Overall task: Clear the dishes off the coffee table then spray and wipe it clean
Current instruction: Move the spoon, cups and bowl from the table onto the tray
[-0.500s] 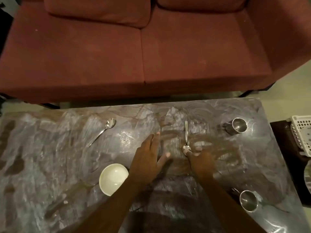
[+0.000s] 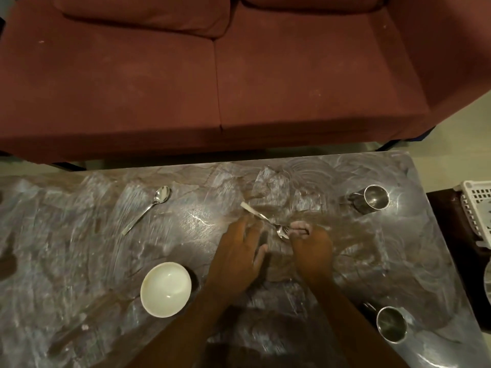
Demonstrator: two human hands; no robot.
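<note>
While the table (image 2: 66, 261) is smeared all over with whitish streaks, a few dishes sit on it. Far left there's a steel spoon (image 2: 147, 209) lying flat, bowl end pointing toward the maroon sofa (image 2: 212, 75) behind the table. Nearer the person and a bit to the right is a white bowl (image 2: 165, 289), upright.

Next comes the person's left hand (image 2: 239, 251), palm down over the middle of the table, fingers fairly straight and spread, holding nothing. It's blurry, so can't tell if the fingertips touch the handle running past them. That handle belongs to a second spoon (image 2: 265, 219), angled so it points up and left. The right hand (image 2: 310, 245) pinches it at the bowl end with curled fingers.

Right of the hands, a far steel cup (image 2: 373, 199) stands by the sofa-side edge and a near steel cup (image 2: 391, 325) by the person's edge, well apart. Past the table's right edge sits a white plastic basket (image 2: 475, 205).
</note>
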